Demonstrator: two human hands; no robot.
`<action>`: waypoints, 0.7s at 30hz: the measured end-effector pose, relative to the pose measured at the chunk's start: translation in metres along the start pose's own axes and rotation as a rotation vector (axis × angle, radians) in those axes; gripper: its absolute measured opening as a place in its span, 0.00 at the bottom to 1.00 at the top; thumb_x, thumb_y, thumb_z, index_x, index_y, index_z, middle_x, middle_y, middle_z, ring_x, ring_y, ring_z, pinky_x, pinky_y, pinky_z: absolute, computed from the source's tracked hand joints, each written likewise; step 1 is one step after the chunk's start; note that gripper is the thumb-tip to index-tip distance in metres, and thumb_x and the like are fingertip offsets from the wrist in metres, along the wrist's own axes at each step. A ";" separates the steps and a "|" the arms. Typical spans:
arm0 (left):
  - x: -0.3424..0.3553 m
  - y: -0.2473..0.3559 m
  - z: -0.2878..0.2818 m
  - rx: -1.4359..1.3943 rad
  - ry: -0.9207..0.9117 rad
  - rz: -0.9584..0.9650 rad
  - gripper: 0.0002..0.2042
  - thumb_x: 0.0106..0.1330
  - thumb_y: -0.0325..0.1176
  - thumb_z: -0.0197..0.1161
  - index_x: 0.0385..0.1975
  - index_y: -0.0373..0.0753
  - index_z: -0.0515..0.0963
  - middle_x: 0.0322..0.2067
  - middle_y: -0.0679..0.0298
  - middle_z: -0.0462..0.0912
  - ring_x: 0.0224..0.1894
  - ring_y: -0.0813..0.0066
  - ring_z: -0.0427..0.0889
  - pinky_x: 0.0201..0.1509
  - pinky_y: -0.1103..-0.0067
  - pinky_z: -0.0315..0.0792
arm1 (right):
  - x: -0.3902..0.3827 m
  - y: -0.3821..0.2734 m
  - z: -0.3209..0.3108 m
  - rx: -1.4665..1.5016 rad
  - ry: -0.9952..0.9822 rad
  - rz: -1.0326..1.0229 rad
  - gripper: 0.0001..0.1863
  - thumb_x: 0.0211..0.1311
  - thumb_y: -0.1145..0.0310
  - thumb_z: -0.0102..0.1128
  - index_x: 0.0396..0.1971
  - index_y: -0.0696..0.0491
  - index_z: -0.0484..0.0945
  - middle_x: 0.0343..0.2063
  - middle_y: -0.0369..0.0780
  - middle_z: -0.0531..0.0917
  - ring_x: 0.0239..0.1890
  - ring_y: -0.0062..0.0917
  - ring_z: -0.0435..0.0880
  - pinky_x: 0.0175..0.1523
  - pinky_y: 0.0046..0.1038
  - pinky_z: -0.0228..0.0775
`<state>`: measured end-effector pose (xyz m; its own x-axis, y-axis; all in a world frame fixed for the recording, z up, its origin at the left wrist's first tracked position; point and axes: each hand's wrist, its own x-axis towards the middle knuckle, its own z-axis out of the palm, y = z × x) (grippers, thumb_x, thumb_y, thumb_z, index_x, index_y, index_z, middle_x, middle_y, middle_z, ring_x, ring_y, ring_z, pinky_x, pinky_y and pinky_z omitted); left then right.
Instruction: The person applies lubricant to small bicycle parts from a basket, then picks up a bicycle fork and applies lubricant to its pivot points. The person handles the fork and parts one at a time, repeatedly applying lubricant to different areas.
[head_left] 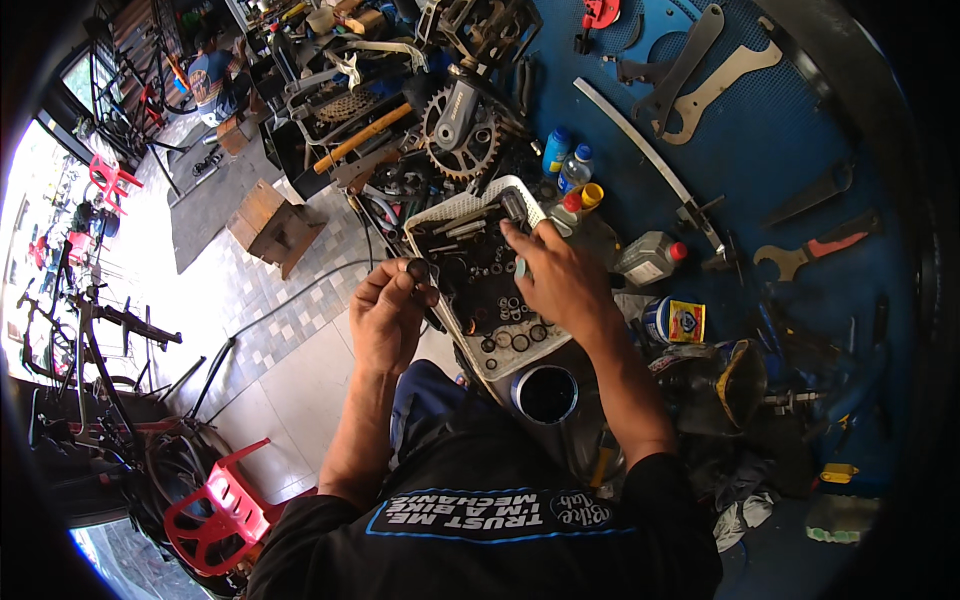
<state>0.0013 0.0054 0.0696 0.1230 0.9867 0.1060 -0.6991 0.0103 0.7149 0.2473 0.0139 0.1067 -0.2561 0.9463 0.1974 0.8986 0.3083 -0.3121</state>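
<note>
My left hand [388, 315] is raised beside the left edge of a white plastic tray [526, 359]. Its thumb and fingers pinch a small dark ring-shaped part [417, 268]. Over the right side of the tray reaches my right hand [563, 280], fingers stretched out and the index finger toward the loose parts at the far end; I cannot tell whether it touches them. Small metal rings [510, 308] lie in the tray's middle, and several larger rings [520, 342] near its close end. Slim metal pieces [465, 229] sit at the far end.
A crankset with chainring [462, 132] and other bike parts crowd the bench beyond. Bottles [575, 168] and a grey oil container [650, 259] stand to the right, near an open tub [545, 394]. A wooden box [273, 228] and red chair [225, 508] are left. Another person [210, 85] crouches far left.
</note>
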 end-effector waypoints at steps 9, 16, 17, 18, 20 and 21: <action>-0.009 -0.010 -0.020 0.022 0.031 -0.102 0.06 0.75 0.33 0.63 0.41 0.37 0.80 0.39 0.65 0.82 0.41 0.75 0.79 0.46 0.73 0.73 | 0.001 0.024 0.124 -0.028 -0.360 -0.021 0.10 0.63 0.63 0.65 0.40 0.50 0.88 0.42 0.41 0.85 0.40 0.42 0.90 0.47 0.45 0.82; -0.008 -0.020 -0.034 -0.012 0.074 -0.118 0.06 0.76 0.31 0.62 0.45 0.35 0.79 0.40 0.63 0.83 0.37 0.74 0.82 0.44 0.76 0.78 | -0.003 0.010 0.160 -0.083 -0.444 -0.007 0.11 0.62 0.64 0.66 0.34 0.58 0.86 0.45 0.48 0.85 0.43 0.46 0.90 0.48 0.45 0.83; -0.007 -0.020 -0.035 -0.011 0.082 -0.115 0.07 0.76 0.31 0.62 0.45 0.35 0.79 0.40 0.63 0.83 0.37 0.75 0.82 0.44 0.76 0.78 | -0.002 0.010 0.165 -0.074 -0.437 0.005 0.11 0.62 0.64 0.66 0.34 0.58 0.85 0.45 0.49 0.85 0.43 0.47 0.90 0.48 0.45 0.83; -0.007 -0.022 -0.036 -0.017 0.091 -0.116 0.07 0.76 0.31 0.62 0.45 0.35 0.79 0.40 0.63 0.83 0.37 0.75 0.81 0.44 0.76 0.78 | -0.003 0.011 0.167 -0.068 -0.435 0.022 0.11 0.61 0.64 0.66 0.34 0.58 0.85 0.46 0.50 0.85 0.43 0.47 0.89 0.49 0.45 0.82; -0.006 -0.022 -0.037 -0.019 0.086 -0.120 0.06 0.76 0.30 0.62 0.45 0.35 0.79 0.39 0.63 0.83 0.37 0.76 0.81 0.44 0.76 0.78 | -0.003 0.013 0.171 -0.047 -0.423 0.055 0.11 0.61 0.65 0.66 0.34 0.58 0.85 0.46 0.50 0.85 0.43 0.47 0.89 0.49 0.46 0.82; -0.005 -0.022 -0.038 -0.021 0.082 -0.122 0.06 0.76 0.30 0.62 0.44 0.35 0.80 0.39 0.64 0.83 0.37 0.76 0.81 0.44 0.76 0.78 | -0.002 0.014 0.173 -0.033 -0.414 0.071 0.11 0.61 0.65 0.66 0.34 0.58 0.85 0.46 0.50 0.85 0.43 0.47 0.89 0.49 0.46 0.82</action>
<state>-0.0106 0.0061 0.0267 0.1504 0.9879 -0.0379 -0.6969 0.1332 0.7047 0.1991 0.0332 -0.0584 -0.3087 0.9264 -0.2154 0.9284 0.2443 -0.2800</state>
